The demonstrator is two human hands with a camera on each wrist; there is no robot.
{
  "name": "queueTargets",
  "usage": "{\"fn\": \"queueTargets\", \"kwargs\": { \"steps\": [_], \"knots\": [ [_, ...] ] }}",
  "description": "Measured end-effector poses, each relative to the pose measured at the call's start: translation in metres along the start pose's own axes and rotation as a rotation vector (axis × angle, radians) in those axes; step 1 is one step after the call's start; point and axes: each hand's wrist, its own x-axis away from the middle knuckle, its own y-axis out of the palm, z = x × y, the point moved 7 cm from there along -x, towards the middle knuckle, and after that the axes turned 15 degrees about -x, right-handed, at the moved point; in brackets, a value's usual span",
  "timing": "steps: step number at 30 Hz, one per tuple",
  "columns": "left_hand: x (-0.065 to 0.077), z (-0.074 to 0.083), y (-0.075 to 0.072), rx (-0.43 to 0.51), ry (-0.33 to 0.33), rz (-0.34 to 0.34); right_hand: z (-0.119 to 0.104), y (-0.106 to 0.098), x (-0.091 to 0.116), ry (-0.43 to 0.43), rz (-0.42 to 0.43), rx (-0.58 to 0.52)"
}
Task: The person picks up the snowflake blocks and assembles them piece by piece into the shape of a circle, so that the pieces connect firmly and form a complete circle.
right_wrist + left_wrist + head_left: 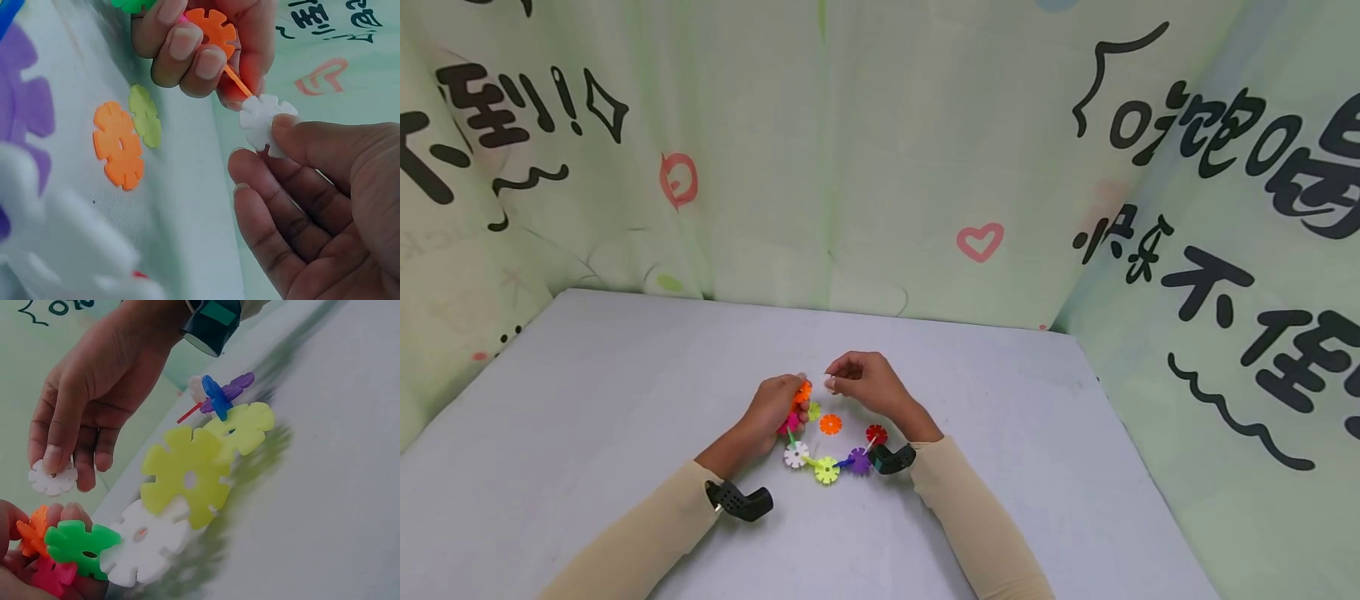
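My left hand (773, 408) grips one end of a chain of interlocked plastic snowflake discs, its fingers curled round the pink and orange discs (212, 31). From there the chain curves toward me through a green disc (78, 544), a white one (796, 455), a yellow one (827, 471) and a purple one (859, 462), ending near a red disc (876, 434). My right hand (871, 383) pinches a single white snowflake disc (265, 122) between thumb and fingers. In the right wrist view that disc meets the edge of an orange disc (237, 81) at the chain's end.
Inside the curve of the chain, a loose orange disc (831, 424) and a lime disc (814, 411) lie on the white table (625, 375). A pale green curtain (760, 167) with printed lettering hangs behind and at both sides.
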Motion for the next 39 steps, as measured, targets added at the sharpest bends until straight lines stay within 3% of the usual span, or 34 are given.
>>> {"fn": "queueTargets", "kwargs": {
  "steps": [6, 14, 25, 30, 39],
  "knots": [
    [0.0006, -0.0005, -0.0003, -0.001, 0.002, 0.017, -0.0009, 0.0014, -0.0004, -0.014, 0.013, 0.003],
    [0.0024, 0.001, 0.0042, -0.008, 0.035, -0.041, -0.0011, 0.0017, 0.0002, -0.019, 0.024, 0.001],
    [0.0034, 0.0016, 0.0051, -0.014, 0.031, -0.056, 0.0011, 0.0028, 0.0019, -0.02, 0.027, 0.005],
    [0.0029, 0.001, 0.0046, -0.01, 0.037, -0.052, 0.0044, 0.0035, 0.0033, 0.001, 0.014, 0.068],
    [0.0031, 0.0011, 0.0048, -0.015, 0.067, -0.016, 0.0002, 0.0067, 0.0033, -0.06, -0.017, 0.093]
  ]
}}
